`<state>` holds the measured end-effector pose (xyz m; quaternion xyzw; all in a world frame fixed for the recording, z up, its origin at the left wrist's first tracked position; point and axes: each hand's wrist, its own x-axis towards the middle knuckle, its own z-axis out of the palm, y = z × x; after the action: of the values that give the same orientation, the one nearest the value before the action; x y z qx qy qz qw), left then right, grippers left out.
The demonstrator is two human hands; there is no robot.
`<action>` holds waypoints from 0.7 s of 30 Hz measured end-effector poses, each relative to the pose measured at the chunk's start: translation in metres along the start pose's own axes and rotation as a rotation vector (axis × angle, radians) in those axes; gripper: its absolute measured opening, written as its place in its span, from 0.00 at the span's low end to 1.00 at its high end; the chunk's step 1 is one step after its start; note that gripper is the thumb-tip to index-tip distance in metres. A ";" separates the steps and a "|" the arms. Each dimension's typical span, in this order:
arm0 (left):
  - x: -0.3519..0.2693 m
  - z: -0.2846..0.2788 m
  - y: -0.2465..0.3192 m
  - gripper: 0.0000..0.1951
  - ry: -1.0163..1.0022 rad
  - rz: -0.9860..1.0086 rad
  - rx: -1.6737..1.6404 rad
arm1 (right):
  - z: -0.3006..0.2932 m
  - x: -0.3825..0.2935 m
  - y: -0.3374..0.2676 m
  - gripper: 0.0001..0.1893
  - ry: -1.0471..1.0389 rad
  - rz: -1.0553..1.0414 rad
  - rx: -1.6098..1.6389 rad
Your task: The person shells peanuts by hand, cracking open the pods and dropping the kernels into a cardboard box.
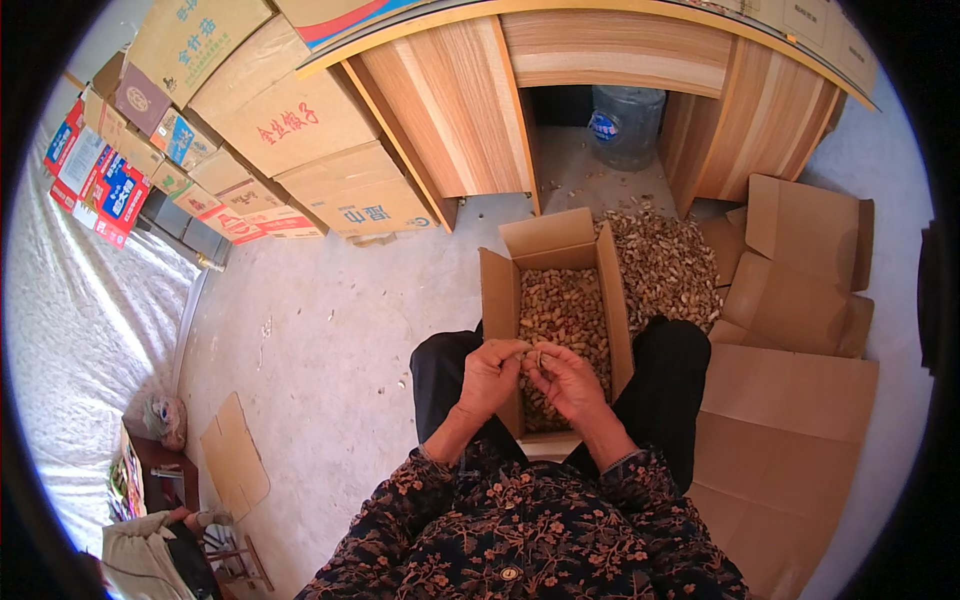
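An open cardboard box [613, 315] filled with unshelled peanuts [562, 307] stands between my knees. Above its near half my two hands meet fingertip to fingertip. My left hand [491, 375] pinches at a small peanut [534, 355], which my right hand [571, 381] also holds between thumb and fingers. The fingers cover most of the peanut, so whether its shell is split cannot be told. Just right of the box a heap of peanut shells [664, 262] lies on the floor.
A wooden desk [615, 52] stands ahead, with a large plastic water bottle [628, 127] under it. Stacked cardboard boxes [285, 127] rise at the left. Flattened cardboard [780, 427] covers the floor at right. Another person [154, 551] sits at the lower left, near a loose cardboard piece [235, 457].
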<state>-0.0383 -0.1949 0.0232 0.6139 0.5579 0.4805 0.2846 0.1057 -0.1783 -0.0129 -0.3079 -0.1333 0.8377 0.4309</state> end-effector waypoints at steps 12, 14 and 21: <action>0.004 -0.005 0.007 0.07 -0.148 0.089 0.271 | -0.002 0.002 0.004 0.12 -0.044 -0.013 -0.053; 0.004 -0.005 0.008 0.06 -0.141 0.080 0.262 | 0.000 0.000 0.005 0.12 -0.050 -0.002 -0.120; 0.006 -0.012 0.009 0.09 -0.252 0.017 0.307 | 0.001 -0.002 0.003 0.12 -0.098 0.039 -0.108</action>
<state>-0.0458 -0.1937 0.0371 0.7100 0.5793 0.3117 0.2513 0.1043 -0.1812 -0.0131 -0.2917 -0.1930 0.8517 0.3902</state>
